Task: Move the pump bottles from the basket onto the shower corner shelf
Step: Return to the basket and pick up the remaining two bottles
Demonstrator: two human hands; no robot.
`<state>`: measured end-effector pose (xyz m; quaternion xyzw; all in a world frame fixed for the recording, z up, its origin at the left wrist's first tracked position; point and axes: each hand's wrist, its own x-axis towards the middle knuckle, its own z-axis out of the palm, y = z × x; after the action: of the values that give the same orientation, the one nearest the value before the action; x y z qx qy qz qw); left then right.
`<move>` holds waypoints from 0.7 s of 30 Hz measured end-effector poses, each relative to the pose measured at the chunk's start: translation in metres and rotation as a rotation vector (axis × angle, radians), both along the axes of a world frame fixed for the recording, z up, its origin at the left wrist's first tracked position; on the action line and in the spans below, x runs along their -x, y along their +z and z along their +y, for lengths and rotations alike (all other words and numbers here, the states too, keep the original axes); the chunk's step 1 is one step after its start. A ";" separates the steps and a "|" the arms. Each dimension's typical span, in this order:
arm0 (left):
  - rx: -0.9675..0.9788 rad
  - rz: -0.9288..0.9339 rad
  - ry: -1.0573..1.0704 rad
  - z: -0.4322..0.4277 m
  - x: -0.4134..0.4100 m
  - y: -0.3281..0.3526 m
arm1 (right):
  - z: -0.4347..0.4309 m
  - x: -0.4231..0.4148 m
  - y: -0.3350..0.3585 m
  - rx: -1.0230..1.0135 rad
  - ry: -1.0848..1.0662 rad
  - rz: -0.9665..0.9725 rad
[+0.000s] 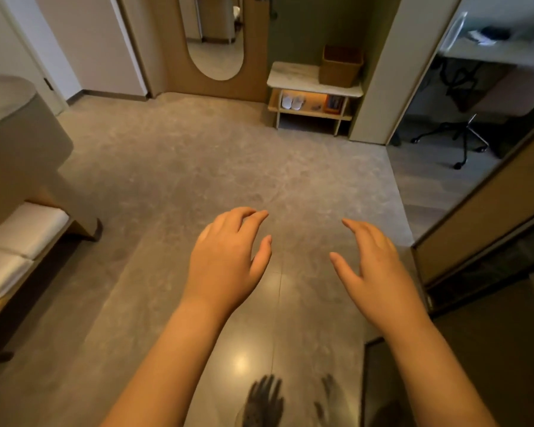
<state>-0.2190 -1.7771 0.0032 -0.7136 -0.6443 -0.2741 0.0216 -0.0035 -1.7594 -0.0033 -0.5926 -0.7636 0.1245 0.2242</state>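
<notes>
My left hand [228, 257] and my right hand [373, 266] are held out side by side over the grey tiled floor, palms down, fingers spread and slightly curled, holding nothing. A brown woven basket [341, 66] stands far ahead on a low marble-topped bench [293, 77] against the back wall. Its contents are hidden by its walls. No pump bottles and no shower shelf are in view.
White slippers [292, 101] lie on the bench's lower shelf. An oval mirror [216, 38] is set in the wooden wall. A vanity [16, 143] with folded white towels [19, 238] stands left. At right are a doorway with an office chair [457, 131] and a dark glass door [490, 272].
</notes>
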 end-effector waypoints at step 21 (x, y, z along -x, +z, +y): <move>0.145 0.107 -0.169 0.345 -0.110 0.000 | 0.301 -0.103 -0.007 0.042 -0.263 0.209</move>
<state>-0.1087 -1.4322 0.0034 -0.7787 -0.5980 -0.1889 -0.0190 0.0991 -1.4585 -0.0101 -0.6758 -0.6493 0.1709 0.3042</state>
